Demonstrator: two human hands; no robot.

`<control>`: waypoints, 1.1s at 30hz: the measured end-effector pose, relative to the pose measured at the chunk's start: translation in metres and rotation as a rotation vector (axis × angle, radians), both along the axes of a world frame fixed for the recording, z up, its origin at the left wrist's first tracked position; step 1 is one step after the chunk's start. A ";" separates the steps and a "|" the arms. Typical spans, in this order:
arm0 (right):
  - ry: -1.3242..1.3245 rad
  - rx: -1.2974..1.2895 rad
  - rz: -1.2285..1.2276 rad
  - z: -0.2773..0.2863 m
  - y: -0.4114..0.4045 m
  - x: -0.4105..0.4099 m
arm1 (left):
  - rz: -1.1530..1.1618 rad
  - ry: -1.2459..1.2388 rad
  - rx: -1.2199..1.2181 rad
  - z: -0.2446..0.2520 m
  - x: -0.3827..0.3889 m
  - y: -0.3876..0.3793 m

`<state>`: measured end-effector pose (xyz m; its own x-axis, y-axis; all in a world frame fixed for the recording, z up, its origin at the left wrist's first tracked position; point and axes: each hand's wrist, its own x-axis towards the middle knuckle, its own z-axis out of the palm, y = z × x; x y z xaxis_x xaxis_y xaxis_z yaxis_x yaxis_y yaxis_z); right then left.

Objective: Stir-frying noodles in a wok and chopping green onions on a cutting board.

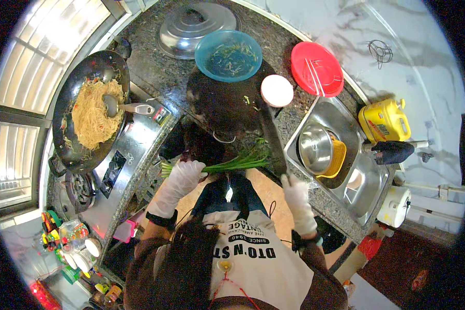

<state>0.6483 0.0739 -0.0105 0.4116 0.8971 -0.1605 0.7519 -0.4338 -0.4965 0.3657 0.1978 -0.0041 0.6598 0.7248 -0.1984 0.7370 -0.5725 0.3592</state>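
Both my hands wear thin, pale plastic gloves. My left hand [186,176] is closed around a bunch of green onions [236,162], whose green tops point right over the counter's front edge. At the right, my right hand [294,190] grips the handle of a dark, broad-bladed knife [272,135]; its blade points away from me. Beyond the greens lies a round dark chopping board [221,104] with a few green scraps. A blue translucent bowl [228,56] with cut greens in water stands at the board's far edge, and a white bowl [277,91] is at its right.
On the left stove, a wok [64,128] holds noodles [95,120] and a ladle [137,109]. A metal lid [197,27] lies at the back. Right are a red basin [314,64] with chopsticks, a steel sink [343,112] with a metal bowl [316,149], and a yellow jug [385,122].
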 end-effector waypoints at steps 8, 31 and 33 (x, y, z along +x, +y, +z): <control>-0.314 -0.023 0.439 -0.019 0.074 0.022 | 0.052 0.017 0.017 -0.010 -0.019 -0.025; -0.419 -0.223 0.423 -0.036 0.136 0.076 | 0.199 -0.083 0.182 -0.027 0.002 0.016; -0.422 -0.194 0.355 -0.049 0.122 0.080 | 0.192 -0.064 0.158 -0.033 0.001 0.031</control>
